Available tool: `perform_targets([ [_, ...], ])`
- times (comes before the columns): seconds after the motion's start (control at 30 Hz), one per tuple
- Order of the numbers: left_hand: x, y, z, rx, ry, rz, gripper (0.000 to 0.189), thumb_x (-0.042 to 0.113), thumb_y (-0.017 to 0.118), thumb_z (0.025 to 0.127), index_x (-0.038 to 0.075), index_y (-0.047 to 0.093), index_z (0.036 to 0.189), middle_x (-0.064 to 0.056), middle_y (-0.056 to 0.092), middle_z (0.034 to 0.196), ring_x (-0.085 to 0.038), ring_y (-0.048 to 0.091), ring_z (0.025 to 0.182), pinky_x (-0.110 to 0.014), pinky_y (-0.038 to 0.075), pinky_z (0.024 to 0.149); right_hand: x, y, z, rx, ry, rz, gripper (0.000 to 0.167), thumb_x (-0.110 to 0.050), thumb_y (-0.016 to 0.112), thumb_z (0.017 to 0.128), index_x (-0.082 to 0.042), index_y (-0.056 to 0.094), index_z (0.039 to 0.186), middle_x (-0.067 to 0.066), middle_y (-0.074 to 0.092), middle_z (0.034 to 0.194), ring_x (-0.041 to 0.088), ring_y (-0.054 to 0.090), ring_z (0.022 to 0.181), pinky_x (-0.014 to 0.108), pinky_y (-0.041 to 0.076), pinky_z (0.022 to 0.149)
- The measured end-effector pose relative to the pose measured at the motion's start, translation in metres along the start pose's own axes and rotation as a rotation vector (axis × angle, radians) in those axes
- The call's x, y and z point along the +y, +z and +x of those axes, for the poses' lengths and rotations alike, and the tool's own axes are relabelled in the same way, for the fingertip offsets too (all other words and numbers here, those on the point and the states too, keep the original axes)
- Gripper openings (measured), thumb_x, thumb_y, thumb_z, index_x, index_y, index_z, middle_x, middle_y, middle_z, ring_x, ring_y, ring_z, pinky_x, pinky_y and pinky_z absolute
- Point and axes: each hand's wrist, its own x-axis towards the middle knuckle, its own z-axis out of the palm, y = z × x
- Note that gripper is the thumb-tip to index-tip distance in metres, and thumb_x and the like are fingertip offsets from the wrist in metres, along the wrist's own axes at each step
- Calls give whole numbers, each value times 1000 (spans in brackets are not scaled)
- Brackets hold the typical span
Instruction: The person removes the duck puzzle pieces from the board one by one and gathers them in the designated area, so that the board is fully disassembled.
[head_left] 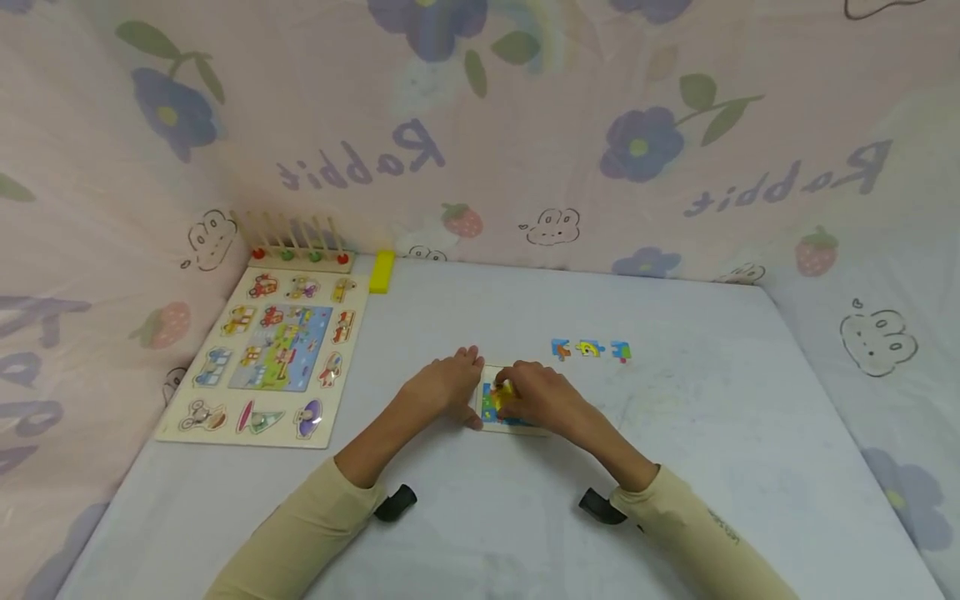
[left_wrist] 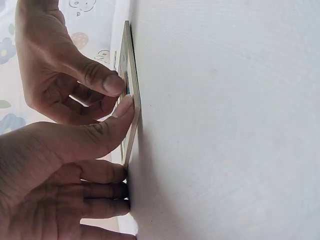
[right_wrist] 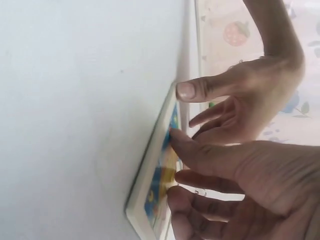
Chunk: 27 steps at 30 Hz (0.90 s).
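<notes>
Far left of the counter [head_left: 712, 417]: a wooden knob puzzle board [head_left: 313, 354], vehicle pieces set around a blue printed centre. Just beyond its far edge, a wooden peg stand [head_left: 303, 267], upright pegs, red and green beads low on them. To its right, a yellow block [head_left: 382, 272], near the far edge of the counter.

Centre: left hand [head_left: 446, 382] at left side of a small jigsaw board [head_left: 491, 372]. Thumb on the board's near rim, other fingers fairly straight, tips down at the side; grip released, steadying contact only.

Jigsaw board lies between the hands, pale rim around a blue, green and yellow picture. Right hand [head_left: 543, 396] bent over its right part, thumb and fingertips on the picture at a yellow patch. Cannot tell whether that grip pinches a piece or only presses.

Farther and to the right, well apart from the board: three loose jigsaw pieces [head_left: 589, 348] in a row, the middle one mostly yellow.
</notes>
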Motion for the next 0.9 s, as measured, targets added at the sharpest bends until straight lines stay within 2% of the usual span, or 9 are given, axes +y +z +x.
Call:
perform_targets([
  [0.1,1,0,0,-7,-6,1,99,41,87,85,3,35,162,-16,26,174,-32,29,162,-54,37,126,-2,2,0,14,6,-19,41,-23,89,84,-7,73,118,5,73,106,21,64,97,41,59,88],
  [0.17,1,1,0,-6,-7,2,100,41,87,85,3,35,162,-16,26,174,-32,29,162,-54,37,126,-3,3,1,18,5,-22,40,-22,90,83,-7,73,116,5,73,103,22,64,96,41,59,87],
  [0.43,1,0,-1,9,1,19,99,41,87,85,3,36,162,-16,28,173,-32,31,161,-55,40,124,1,3,6,40,-37,14,41,-16,92,80,-2,69,111,6,67,92,18,58,87,34,55,80],
  [0.7,0,0,0,-2,-4,17,100,42,86,85,4,36,162,-16,26,174,-32,29,161,-55,39,124,3,3,11,33,-85,54,41,-11,92,79,-6,62,107,5,66,91,15,58,82,27,54,75],
  [0.9,-1,1,-1,-4,-3,10,100,42,86,85,3,35,162,-16,25,174,-32,29,162,-55,38,125,6,3,13,34,-99,124,24,-7,82,89,-6,62,102,5,66,86,13,56,77,23,51,71],
])
